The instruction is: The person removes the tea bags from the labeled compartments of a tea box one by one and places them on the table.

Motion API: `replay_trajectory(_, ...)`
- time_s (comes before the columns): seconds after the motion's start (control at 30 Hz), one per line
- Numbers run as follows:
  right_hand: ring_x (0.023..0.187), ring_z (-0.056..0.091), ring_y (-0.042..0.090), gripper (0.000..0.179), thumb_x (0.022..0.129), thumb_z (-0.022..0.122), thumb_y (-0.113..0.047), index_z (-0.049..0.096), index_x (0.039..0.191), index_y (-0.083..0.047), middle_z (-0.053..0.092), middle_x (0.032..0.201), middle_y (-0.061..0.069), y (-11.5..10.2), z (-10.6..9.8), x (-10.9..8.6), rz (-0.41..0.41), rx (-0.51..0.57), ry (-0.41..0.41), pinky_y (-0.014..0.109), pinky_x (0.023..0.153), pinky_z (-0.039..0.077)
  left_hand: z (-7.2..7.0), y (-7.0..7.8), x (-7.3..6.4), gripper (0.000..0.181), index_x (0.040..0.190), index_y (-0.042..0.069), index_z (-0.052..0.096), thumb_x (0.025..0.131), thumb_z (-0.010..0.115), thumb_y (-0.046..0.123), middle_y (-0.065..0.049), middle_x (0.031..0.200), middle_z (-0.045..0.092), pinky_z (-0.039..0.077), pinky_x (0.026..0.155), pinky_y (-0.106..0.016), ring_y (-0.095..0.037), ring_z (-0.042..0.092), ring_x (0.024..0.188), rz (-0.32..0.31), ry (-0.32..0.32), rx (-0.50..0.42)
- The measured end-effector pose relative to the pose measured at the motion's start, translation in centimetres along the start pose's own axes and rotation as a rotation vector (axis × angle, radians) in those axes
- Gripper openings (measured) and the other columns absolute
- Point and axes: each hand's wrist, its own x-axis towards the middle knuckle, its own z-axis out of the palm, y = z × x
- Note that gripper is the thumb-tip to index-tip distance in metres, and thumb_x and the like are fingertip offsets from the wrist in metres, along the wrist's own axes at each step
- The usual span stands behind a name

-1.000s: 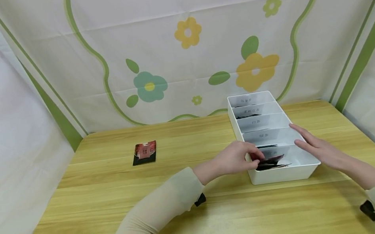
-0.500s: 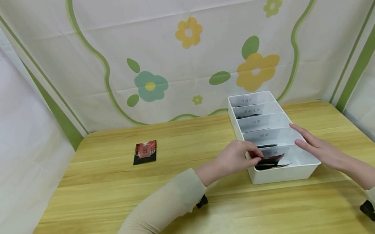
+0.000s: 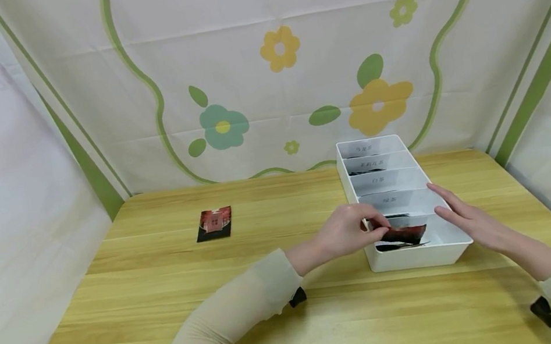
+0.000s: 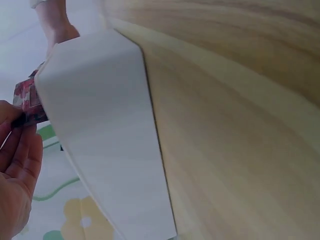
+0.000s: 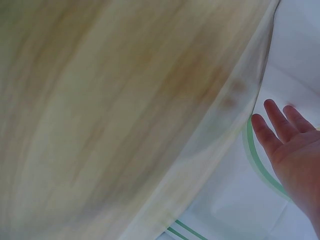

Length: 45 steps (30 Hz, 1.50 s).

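Note:
My left hand (image 3: 349,229) pinches the end of a red-and-black tea sachet (image 3: 407,234) between thumb and fingers, over the front compartment of a long white divided box (image 3: 414,259). Under that sachet, other dark sachets (image 3: 397,246) lie in the same compartment. The left wrist view shows the pinched sachet (image 4: 29,102) standing above the rim of the box, its far part hidden by the wall. On the box's right side rests my right hand (image 3: 475,223), fingers extended along the rim. Its fingers look straight in the right wrist view as well.
Another red-and-black sachet (image 3: 214,224) lies flat on the wooden table (image 3: 165,287), left of the box. Behind the front compartment, dividers with printed labels (image 3: 389,200) separate further compartments holding dark sachets. A flowered cloth (image 3: 238,54) hangs behind the table.
My left hand has raised a sachet slightly within the front compartment, so more of its red face shows. The right hand has stayed on the rim.

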Motion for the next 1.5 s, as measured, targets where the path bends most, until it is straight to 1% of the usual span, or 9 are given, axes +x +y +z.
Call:
replay_trajectory(0.17,0.132,0.016,0.061,0.06,0.107,0.036,-0.025,0.006,0.158,-0.017,0.008,0.156,0.03,0.0,0.0,0.0,0.0,-0.002,-0.002,0.077,0.093,0.018,-1.4,0.4,0.0,0.006,0.089,0.004,0.074,0.085,0.072,0.001,-0.002,0.086,0.071,0.047,0.066,-0.011,-0.006,0.06,0.075,0.026,0.079,-0.035)
replay_trajectory(0.37,0.132,0.017,0.062,0.06,0.107,0.036,-0.027,0.005,0.158,-0.021,0.009,0.156,0.029,-0.2,0.1,-0.1,0.005,-0.009,-0.003,0.077,0.093,0.019,-3.7,0.7,-0.3,0.007,0.091,0.002,0.074,0.086,0.071,-0.001,-0.004,0.085,0.071,0.05,0.066,-0.014,-0.001,0.059,0.077,-0.024,0.144,-0.132)
replay_trajectory(0.47,0.132,0.017,0.062,0.06,0.107,0.036,-0.029,0.005,0.158,-0.022,0.008,0.156,0.029,-0.3,0.2,0.0,0.009,-0.007,-0.005,0.077,0.093,0.019,-4.8,0.7,-0.5,0.007,0.09,0.002,0.074,0.085,0.071,-0.002,-0.005,0.085,0.071,0.051,0.065,-0.017,0.001,0.06,0.077,-0.023,0.183,-0.166)
replay_trajectory(0.63,0.132,0.017,0.062,0.06,0.107,0.036,-0.028,0.006,0.158,-0.021,0.009,0.156,0.029,-0.3,0.2,-0.1,0.009,-0.004,0.0,0.077,0.093,0.018,-6.7,0.2,-1.1,0.006,0.088,0.001,0.074,0.084,0.072,-0.003,-0.006,0.084,0.071,0.053,0.063,-0.02,-0.001,0.062,0.076,0.01,0.239,-0.165)
replay_trajectory(0.73,0.131,0.018,0.062,0.059,0.107,0.036,-0.028,0.007,0.158,-0.02,0.01,0.156,0.029,-0.3,0.1,-0.2,0.009,-0.009,0.007,0.076,0.093,0.019,-7.8,-0.2,-1.9,0.005,0.088,0.002,0.074,0.084,0.073,-0.002,-0.005,0.084,0.071,0.053,0.062,-0.022,-0.003,0.062,0.077,-0.003,0.258,-0.154)
replay_trajectory(0.97,0.13,0.02,0.062,0.059,0.107,0.036,-0.026,0.007,0.158,-0.018,0.012,0.155,0.03,-0.4,0.2,-0.3,0.007,-0.021,0.01,0.075,0.092,0.022,-9.7,-1.7,-4.5,0.006,0.091,0.006,0.074,0.088,0.071,0.003,-0.003,0.088,0.07,0.052,0.06,-0.027,-0.006,0.061,0.077,-0.1,0.271,-0.119)
replay_trajectory(1.13,0.132,0.016,0.062,0.059,0.107,0.035,-0.026,0.006,0.158,-0.018,0.009,0.156,0.029,-0.4,0.2,-0.3,-0.001,0.006,-0.001,0.076,0.094,0.019,-10.7,-3.0,-6.3,0.006,0.093,0.008,0.074,0.09,0.07,0.005,-0.002,0.087,0.07,0.049,0.056,-0.028,-0.01,0.06,0.076,-0.143,0.268,-0.086)
replay_trajectory(1.33,0.133,0.013,0.06,0.059,0.107,0.035,-0.025,0.005,0.158,-0.018,0.007,0.156,0.029,-0.3,0.1,-0.2,-0.005,0.026,-0.006,0.076,0.095,0.016,-11.8,-4.0,-7.6,0.006,0.094,0.012,0.075,0.091,0.069,0.009,0.005,0.086,0.068,0.042,0.053,-0.027,-0.007,0.058,0.073,-0.236,0.25,-0.018)
replay_trajectory(1.5,0.133,0.012,0.061,0.059,0.107,0.035,-0.025,0.004,0.158,-0.018,0.006,0.156,0.03,-0.2,0.1,-0.2,0.0,0.025,-0.006,0.076,0.095,0.016,-12.7,-4.8,-8.4,0.007,0.095,0.013,0.074,0.092,0.068,0.011,0.006,0.088,0.069,0.045,0.055,-0.028,-0.007,0.057,0.07,-0.286,0.239,0.024)
